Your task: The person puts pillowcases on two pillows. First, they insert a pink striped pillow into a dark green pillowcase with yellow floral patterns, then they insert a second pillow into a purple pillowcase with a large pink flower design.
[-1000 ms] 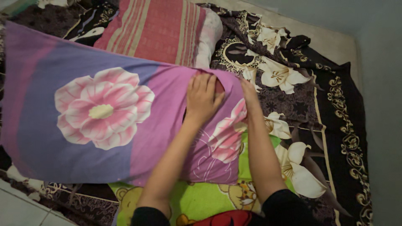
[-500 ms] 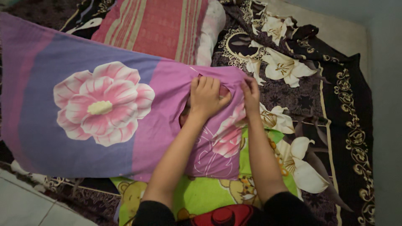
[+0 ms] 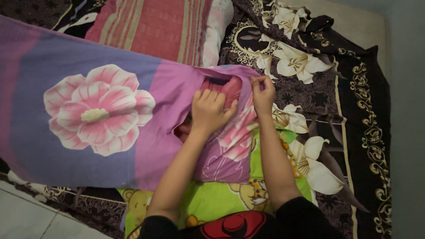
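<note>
A long pillow in a purple and pink pillowcase (image 3: pixel 102 110) with a big pink flower lies across the bed. At its right end the case's opening gapes and a red inner pillow (image 3: pixel 226 86) shows inside. My left hand (image 3: pixel 208 110) grips the pillowcase fabric at the lower side of the opening. My right hand (image 3: pixel 262 94) pinches the upper right edge of the opening and holds it up.
A red striped pillow (image 3: pixel 155 28) lies behind the long one. A dark bedsheet with white lilies (image 3: pixel 354 110) covers the mattress. A green cartoon-print cloth (image 3: pixel 212 203) lies under my arms. Tiled floor (image 3: pixel 26 217) shows at bottom left; a wall (image 3: pixel 407 110) stands on the right.
The opening of the pillowcase has been pulled wider, showing more of the red inner pillow. My right hand has lifted the edge; my left hand slid slightly down and left.
</note>
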